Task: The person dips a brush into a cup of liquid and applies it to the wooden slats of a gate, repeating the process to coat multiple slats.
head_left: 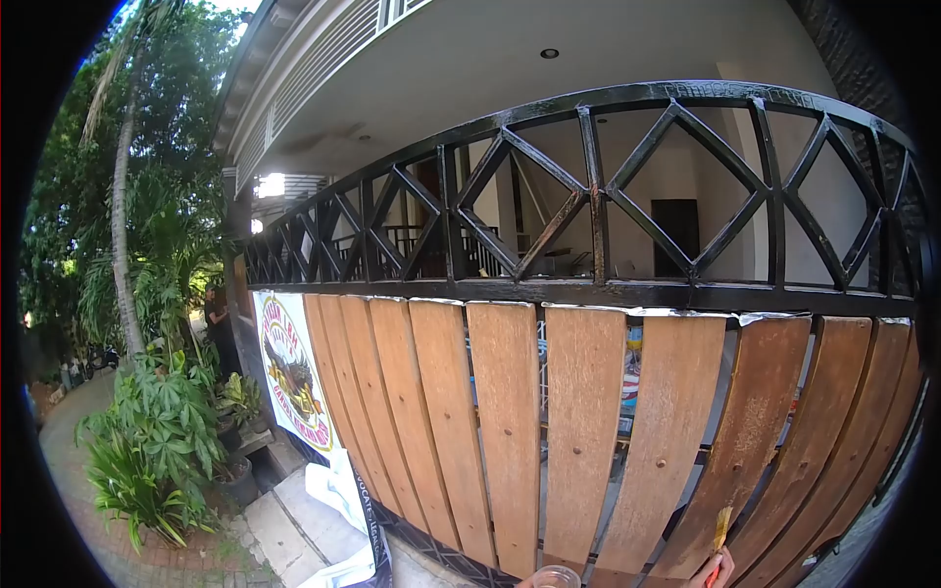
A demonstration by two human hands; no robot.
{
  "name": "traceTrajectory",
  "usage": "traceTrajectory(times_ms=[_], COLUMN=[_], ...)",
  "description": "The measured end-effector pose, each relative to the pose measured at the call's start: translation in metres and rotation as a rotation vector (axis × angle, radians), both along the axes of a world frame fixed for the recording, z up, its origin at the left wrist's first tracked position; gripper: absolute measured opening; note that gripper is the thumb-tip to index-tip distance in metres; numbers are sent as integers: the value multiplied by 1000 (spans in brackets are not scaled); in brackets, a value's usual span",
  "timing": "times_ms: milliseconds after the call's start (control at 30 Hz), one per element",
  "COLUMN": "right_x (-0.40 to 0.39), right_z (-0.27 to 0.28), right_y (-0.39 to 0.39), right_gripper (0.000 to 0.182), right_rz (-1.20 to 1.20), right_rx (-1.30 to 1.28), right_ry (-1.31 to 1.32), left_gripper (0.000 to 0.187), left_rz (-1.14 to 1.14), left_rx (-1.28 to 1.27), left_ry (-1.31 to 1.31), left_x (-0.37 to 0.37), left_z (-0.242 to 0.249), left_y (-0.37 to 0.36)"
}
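At the lower right, my right hand (721, 570) grips a paintbrush (722, 529) with a red handle. Its pale, yellowish bristles point up and overlap a brown wooden slat (720, 480) of the fence. A clear cup (557, 577) shows at the bottom edge, and a small part of my left hand (526, 583) is against its side; the rest of that hand is cut off by the frame. The slats at the right look darker brown, while the slat (585, 421) left of them is lighter and worn.
Above the slats runs a black metal railing (598, 294) with diamond shapes, and white masking strips line the slat tops. A printed banner (294, 367) hangs at the left end, its lower part folded on the ground. Potted plants (235, 480) and a person (216, 314) are farther left.
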State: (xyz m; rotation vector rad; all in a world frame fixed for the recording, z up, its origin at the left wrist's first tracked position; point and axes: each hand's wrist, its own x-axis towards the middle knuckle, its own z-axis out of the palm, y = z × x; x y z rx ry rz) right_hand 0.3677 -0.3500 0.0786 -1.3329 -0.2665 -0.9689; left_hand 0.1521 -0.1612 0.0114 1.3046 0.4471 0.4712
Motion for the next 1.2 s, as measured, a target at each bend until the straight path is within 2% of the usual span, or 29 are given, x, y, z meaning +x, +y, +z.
traceTrajectory(times_ms=[100, 167, 200, 267, 367, 600, 667, 733, 800, 867, 900, 933, 967, 1000, 1067, 1100, 1133, 1167, 1200], right_x=[0, 7, 1, -8, -8, -5, 17, 44, 47, 42, 43, 33, 31, 23, 13, 8, 12, 9, 11], right_z=[1, -16, -13, -8, -25, -47, -80, -140, -197, -244, -288, -301, -350, -354, -367, -368, -397, -378, -385], right_y=[6, 10, 14, 16, 22, 23, 29, 28, 25, 21, 18, 13, 6, 0, -9, -13, -12, -14, -39], right_gripper=[21, 18, 13, 15, 12, 12, 13, 13, 14, 18, 21, 22, 22, 25, 30, 30, 31, 18, 25], right_rz=[-17, 46, 71, 84, 66, -24, -33, 52, 28, 97, 143, 207, 208, 282, 348, 417, 347, 523, 889], right_rx=[14, -15, -22, -138, -161, -187, -228, -390, -551, -619, -598, -554, -589, -610, -590, -560, -653, -671, -798], right_ry=[-75, 18, 59, 70, 72, 22, 47, 100, 199, 544, 716, 832, 753, 784, 737, 770, 755, 966, 658], left_gripper=[78, 79, 75, 74, 78, 75, 75, 73, 73, 72, 75, 79, 80, 80, 79, 78, 77, 76, 77], left_rz=[-1, -39, -80, -38, -56, -61, -71, -98, -118, -130, -104, -81, -69, -23, 26, 53, 93, 139, 167], left_rx=[64, 110, 100, 157, 162, 275, 276, 276, 247, 217, 185, 245, 220, 248, 169, 165, 193, 174, 166], left_ry=[-45, -26, -24, -1, -29, 97, 110, 88, 87, 64, 34, 79, 50, 113, 9, 53, 40, -12, -40], left_x=[24, 21, 16, 11, 8, 5, 6, 11, 14, 17, 16, 15, 14, 13, 13, 9, 6, 4, 1], left_z=[-16, -37, -24, -12, -9, -7, -4, -4, -4, -1, -8, -10, -29, -21, -24, -20, -2, -3, -3], left_y=[24, 22, 16, 10, 9, 14, 15, 16, 14, 19, 22, 26, 32, 31, 37, 40, 43, 51, 65])
